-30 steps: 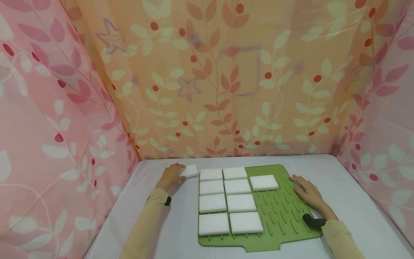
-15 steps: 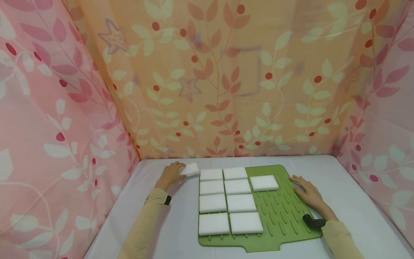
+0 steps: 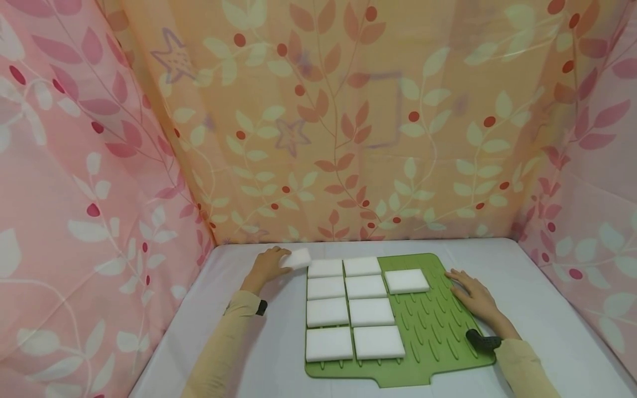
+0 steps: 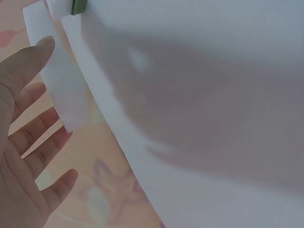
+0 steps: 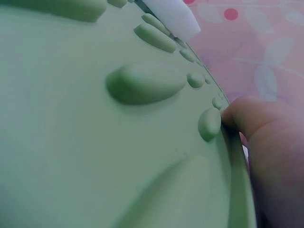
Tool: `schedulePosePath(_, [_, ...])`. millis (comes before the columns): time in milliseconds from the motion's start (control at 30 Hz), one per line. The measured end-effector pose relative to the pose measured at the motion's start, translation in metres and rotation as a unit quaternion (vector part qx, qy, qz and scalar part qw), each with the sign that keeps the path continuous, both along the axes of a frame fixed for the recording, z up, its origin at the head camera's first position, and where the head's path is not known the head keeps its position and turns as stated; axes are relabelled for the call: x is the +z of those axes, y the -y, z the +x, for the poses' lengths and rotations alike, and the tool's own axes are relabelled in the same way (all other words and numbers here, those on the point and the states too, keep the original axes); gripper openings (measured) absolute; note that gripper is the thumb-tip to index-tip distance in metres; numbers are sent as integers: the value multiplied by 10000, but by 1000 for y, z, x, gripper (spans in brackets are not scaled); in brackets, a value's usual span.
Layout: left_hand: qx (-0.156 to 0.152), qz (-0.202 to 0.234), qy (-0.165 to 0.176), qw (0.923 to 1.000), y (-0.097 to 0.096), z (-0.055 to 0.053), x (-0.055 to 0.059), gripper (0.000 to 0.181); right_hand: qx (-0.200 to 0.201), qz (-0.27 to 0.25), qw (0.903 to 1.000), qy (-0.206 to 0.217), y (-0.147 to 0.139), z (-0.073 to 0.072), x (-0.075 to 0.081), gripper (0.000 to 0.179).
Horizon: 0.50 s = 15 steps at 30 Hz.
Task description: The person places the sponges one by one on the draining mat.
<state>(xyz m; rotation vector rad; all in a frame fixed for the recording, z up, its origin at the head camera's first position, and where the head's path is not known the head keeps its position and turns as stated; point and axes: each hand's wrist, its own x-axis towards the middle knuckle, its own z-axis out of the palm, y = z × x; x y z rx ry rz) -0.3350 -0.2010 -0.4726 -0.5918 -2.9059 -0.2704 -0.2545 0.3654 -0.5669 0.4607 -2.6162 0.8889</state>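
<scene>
My left hand [image 3: 269,267] pinches a white sponge block [image 3: 297,258] between thumb and fingers, just off the back left corner of a green ridged mat [image 3: 438,331]. In the left wrist view the thumb presses one face of that sponge [image 4: 64,78], which is lifted clear of the white table. Several more white sponges [image 3: 328,344] lie flat on the mat in two columns on its left side. One further sponge [image 3: 406,281] lies alone in a third column. My right hand [image 3: 474,294] rests at the mat's right edge, its thumb [image 5: 251,118] against the rim.
The white table [image 3: 199,342] reaches to patterned cloth walls at the back [image 3: 318,138], left [image 3: 99,221] and right. A notched tab [image 3: 404,380] sticks out at the mat's front. Dark straps sit on both wrists.
My left hand has shifted slightly right with the sponge and raised it, so it now overlaps the mat's back left corner in view. The right hand has stayed put.
</scene>
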Motion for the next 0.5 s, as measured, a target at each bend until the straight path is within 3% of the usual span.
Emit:
schedulePosePath(233, [-123, 130, 26, 9998, -10, 6, 7, 52, -50, 30, 10000, 6, 1, 1, 0, 41])
schedulePosePath(500, [-421, 241, -269, 9985, -21, 7, 8, 51, -51, 62, 9999, -74, 0, 0, 0, 40])
